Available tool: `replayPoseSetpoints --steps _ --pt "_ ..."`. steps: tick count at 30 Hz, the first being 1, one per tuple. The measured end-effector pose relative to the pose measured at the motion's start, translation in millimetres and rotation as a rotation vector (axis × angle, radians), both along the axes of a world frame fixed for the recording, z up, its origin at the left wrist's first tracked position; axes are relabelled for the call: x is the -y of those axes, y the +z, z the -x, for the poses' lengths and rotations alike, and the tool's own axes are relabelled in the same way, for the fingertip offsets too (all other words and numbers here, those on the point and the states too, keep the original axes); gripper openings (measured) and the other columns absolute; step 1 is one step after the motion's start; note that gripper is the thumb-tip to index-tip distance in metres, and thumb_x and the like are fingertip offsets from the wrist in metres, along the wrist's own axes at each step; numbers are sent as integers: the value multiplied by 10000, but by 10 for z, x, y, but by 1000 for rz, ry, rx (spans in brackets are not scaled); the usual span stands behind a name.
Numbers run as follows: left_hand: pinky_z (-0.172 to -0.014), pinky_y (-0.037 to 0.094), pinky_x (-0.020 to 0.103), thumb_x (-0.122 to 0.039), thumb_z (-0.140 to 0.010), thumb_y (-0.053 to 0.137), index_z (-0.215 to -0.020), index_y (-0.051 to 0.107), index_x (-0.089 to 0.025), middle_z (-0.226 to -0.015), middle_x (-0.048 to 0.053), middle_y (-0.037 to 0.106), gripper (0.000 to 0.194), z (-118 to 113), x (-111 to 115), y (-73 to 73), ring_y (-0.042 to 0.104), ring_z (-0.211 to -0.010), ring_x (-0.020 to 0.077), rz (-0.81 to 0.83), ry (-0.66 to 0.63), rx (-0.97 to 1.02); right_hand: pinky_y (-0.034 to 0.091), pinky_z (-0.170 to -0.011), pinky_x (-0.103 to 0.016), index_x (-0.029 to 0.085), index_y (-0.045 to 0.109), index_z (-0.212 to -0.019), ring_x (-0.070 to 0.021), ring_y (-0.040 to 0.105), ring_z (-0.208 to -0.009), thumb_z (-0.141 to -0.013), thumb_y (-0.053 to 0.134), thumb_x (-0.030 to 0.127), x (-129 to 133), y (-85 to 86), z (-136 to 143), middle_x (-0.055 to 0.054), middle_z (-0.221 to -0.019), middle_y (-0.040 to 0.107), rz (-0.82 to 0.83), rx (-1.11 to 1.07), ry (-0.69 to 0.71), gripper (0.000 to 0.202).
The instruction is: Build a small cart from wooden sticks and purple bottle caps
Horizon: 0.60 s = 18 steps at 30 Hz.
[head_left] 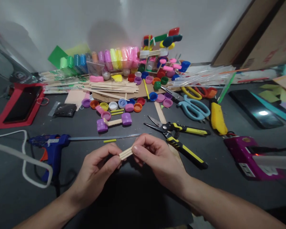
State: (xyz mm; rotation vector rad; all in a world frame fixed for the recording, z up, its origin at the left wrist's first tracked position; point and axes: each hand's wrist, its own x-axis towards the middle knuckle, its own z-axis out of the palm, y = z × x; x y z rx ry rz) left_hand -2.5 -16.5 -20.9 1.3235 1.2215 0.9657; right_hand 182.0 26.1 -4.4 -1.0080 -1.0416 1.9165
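A short bundle of pale wooden sticks [126, 153], laid side by side, is held between both hands above the dark table. My left hand [100, 168] pinches its left end between thumb and fingers. At the right end, my right hand [154, 154] grips the sticks with thumb on top and fingers curled beneath. Just beyond the hands lies a clear glue stick [105, 137] that runs out of a blue glue gun [51, 146]. Purple caps joined by short sticks [114, 122] rest behind it. Black and yellow shears [178, 133] lie open beyond my right hand.
Coloured bottle caps [113, 105], long wooden sticks [114, 87] and blue-handled scissors [193, 108] spread across the back. A yellow cutter [218, 117], a purple power strip [243, 156] and a phone [256, 108] lie right. A white cable [26, 159] loops at left.
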Motion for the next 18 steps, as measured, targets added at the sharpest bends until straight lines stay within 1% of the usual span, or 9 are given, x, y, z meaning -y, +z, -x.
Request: replayPoseSetpoints --steps 3,6,9,11,15,18 --pt "-622 418 217 -339 -946 584 -776 652 -232 -713 -25 583 213 -6 -6 24 539 -694 122 -17 1 -18 369 -541 -242 185 589 -669 -89 451 -552 -757 781 479 2 21 -5 48 -584 541 -10 10 -4 361" --pt "-620 420 212 -332 -942 585 -755 645 -225 -705 -26 585 223 -15 3 40 541 -686 119 -9 16 -43 352 -533 -233 173 597 -687 -81 442 -538 -739 797 501 0 17 -4 53 -573 537 23 -24 5 387" --pt "-622 412 211 -315 -952 574 -775 644 -226 -719 -28 583 211 -11 16 26 529 -680 114 -1 49 -82 342 -535 -225 163 622 -735 -78 446 -548 -710 826 498 2 9 6 54 -591 543 49 -53 9 393" --pt "-636 404 212 -306 -956 575 -785 640 -228 -730 -29 574 199 2 23 8 520 -696 114 -8 58 -93 343 -539 -224 162 624 -728 -76 447 -557 -707 832 489 5 7 12 54 -599 542 28 -69 0 388" --pt "-696 401 223 -318 -968 566 -780 624 -235 -752 -28 557 214 34 27 -12 520 -760 125 -20 12 -12 354 -549 -227 165 608 -680 -79 452 -562 -758 798 460 6 -1 7 48 -594 542 -22 -29 -11 359" --pt "-705 397 237 -345 -963 582 -809 642 -244 -766 -26 566 194 42 20 -19 518 -767 131 14 -41 89 359 -541 -223 168 603 -697 -76 460 -544 -781 777 434 2 -18 -8 51 -584 545 2 -42 26 329"
